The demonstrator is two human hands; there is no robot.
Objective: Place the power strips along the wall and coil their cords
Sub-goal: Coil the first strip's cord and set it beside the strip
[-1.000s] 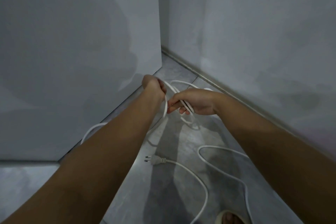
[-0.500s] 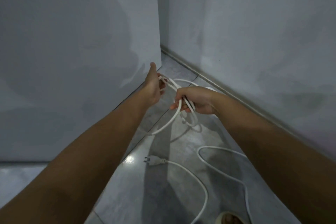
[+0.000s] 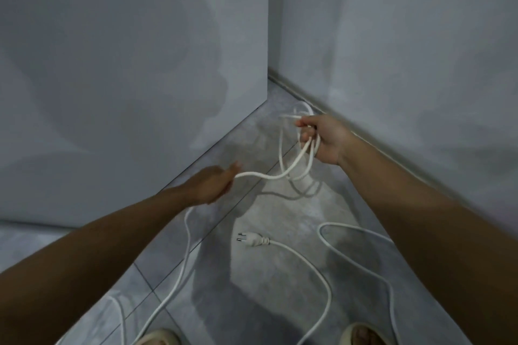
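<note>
Head view.

1. Right hand: upper right of centre, near the baseboard of the right-hand wall. Its fingers are curled round several gathered loops of the white cord. The loops hang below the hand, above the floor. A small part of the bundle stands out above the thumb.

2. Left hand: centre of the frame, lower than the right hand and well apart from it. It is blurred. The fingers appear closed round a single run of the same cord; the exact hold cannot be made out.

3. Cord path: from the loops in the right hand the cord sags leftward to the left hand. Below the left hand it drops to the floor and runs toward the lower left edge of the frame.

4. Plug: lies flat on the floor, lower centre, pins pointing left. Its lead curves right and then down to the bottom edge. A further open bend of cord lies on the floor to the right of it. Whether this bend belongs to the plug lead cannot be told.

5. Surroundings: a pale panel fills the left half. It meets the floor along a diagonal edge. Two sandalled feet show at the bottom edge.
</note>
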